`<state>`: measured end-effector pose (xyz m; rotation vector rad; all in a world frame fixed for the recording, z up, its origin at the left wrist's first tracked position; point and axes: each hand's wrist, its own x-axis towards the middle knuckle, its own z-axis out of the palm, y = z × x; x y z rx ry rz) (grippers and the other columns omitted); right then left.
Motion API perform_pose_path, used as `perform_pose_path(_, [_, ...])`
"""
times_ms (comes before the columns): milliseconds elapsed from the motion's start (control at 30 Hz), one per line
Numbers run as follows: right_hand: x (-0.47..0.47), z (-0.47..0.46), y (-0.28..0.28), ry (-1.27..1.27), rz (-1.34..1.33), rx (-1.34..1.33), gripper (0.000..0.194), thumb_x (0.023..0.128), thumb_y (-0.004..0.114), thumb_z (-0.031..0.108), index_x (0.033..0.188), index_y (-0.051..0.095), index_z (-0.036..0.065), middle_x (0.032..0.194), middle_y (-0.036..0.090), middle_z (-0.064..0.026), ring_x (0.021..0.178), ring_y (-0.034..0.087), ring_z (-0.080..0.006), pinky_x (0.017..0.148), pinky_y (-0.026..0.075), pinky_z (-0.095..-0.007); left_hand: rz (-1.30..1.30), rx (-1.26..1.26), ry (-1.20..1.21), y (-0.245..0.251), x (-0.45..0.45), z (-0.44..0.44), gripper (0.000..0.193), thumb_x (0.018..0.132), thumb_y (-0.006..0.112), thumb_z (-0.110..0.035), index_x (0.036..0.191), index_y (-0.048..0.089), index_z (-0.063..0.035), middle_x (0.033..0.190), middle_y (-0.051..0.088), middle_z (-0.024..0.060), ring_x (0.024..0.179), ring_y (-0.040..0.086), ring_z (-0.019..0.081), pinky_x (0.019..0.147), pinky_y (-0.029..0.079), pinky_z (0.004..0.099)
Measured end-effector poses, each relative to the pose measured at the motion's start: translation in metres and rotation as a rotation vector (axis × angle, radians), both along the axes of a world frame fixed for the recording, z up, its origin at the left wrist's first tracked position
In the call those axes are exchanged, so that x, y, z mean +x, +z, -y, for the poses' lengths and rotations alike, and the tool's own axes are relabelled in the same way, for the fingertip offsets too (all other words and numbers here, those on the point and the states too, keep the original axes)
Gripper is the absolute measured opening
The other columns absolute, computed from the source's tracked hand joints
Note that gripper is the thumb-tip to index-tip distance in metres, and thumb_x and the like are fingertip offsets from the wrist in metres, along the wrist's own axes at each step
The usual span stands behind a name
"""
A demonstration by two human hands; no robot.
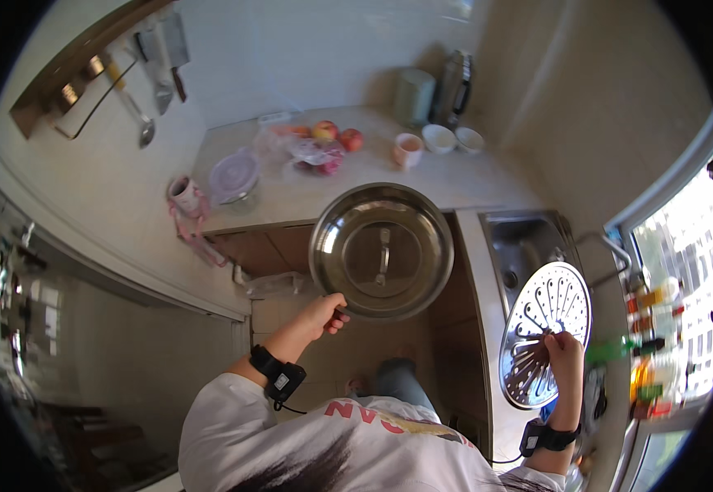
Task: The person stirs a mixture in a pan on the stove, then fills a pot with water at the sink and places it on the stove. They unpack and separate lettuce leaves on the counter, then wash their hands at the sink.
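My left hand point(327, 315) grips the lower-left edge of a round, shiny steel pot lid point(356, 295). It is out in front of me, between my body and the counter, with a bar handle across its middle. On the right, my right hand point(562, 350) pinches a perforated steel steamer plate point(535, 307) near its centre. Round holes and curved slots pattern this plate. It is held tilted over the right-hand counter point(471, 258) and overlaps the near end of the steel sink point(519, 246).
On the far counter point(369, 184) are apples point(350, 140), a pink cup point(408, 149), white bowls point(438, 139), a kettle point(455, 86) and a lidded container point(233, 178). Several bottles point(652, 301) line the window. Utensils point(141, 123) hang at left.
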<state>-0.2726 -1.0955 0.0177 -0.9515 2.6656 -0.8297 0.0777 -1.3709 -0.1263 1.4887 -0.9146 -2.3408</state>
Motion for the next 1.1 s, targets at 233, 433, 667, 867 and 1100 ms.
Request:
perform_pose_path(233, [-0.025,0.156,-0.003,0.278,0.244,-0.054,0.018,0.077,0.06,0.012,0.076,0.061,-0.006,0.061,0.062,-0.0106,0.053,0.059,-0.0139,0.052,0.046,-0.0261,-0.007,-0.139,0.251,0.038,0.017,0.074,0.022,0.076,0.053,-0.025,0.077,0.047,-0.0041,0.063,0.054,0.0088,0.044,0.044,0.0118,0.035,0.033,0.0257])
perform_pose_path(433, [-0.023,0.288,0.007,0.531,0.202,-0.037,0.019,0.078,0.061,0.015,0.079,0.063,-0.004,0.06,0.062,-0.0092,0.055,0.058,-0.0142,0.051,0.045,-0.0269,0.119,-0.328,0.473,0.071,0.057,0.168,0.019,0.077,0.051,-0.027,0.077,0.046,-0.0082,0.063,0.053,0.0055,0.044,0.041,0.011,0.036,0.03,0.0249])
perform_pose_path(667, [-0.004,0.404,-0.004,0.609,0.205,-0.108,0.021,0.079,0.062,0.017,0.08,0.062,-0.004,0.059,0.059,-0.0105,0.051,0.054,-0.0142,0.05,0.043,-0.0283,0.157,-0.38,0.361,0.088,0.047,0.301,0.021,0.077,0.048,-0.028,0.072,0.05,-0.0079,0.059,0.048,-0.0002,0.046,0.038,0.0083,0.039,0.028,0.024])
perform_pose_path(867, [0.024,0.444,-0.011,0.432,0.332,-0.125,0.02,0.079,0.062,0.017,0.079,0.062,-0.003,0.057,0.057,-0.008,0.049,0.052,-0.012,0.048,0.041,-0.0274,0.107,-0.325,0.011,0.081,0.0,0.427,0.026,0.078,0.047,-0.026,0.064,0.055,-0.0066,0.052,0.048,-0.0029,0.04,0.041,0.0059,0.035,0.028,0.0205])
perform_pose_path(1100, [0.046,0.453,-0.026,0.249,0.411,-0.088,0.019,0.08,0.062,0.016,0.081,0.063,-0.002,0.057,0.057,-0.0061,0.051,0.052,-0.0112,0.049,0.041,-0.0264,0.11,-0.316,-0.114,0.071,-0.07,0.508,0.024,0.078,0.051,-0.025,0.068,0.055,-0.0046,0.058,0.054,-0.0009,0.045,0.046,0.0035,0.039,0.031,0.0162])
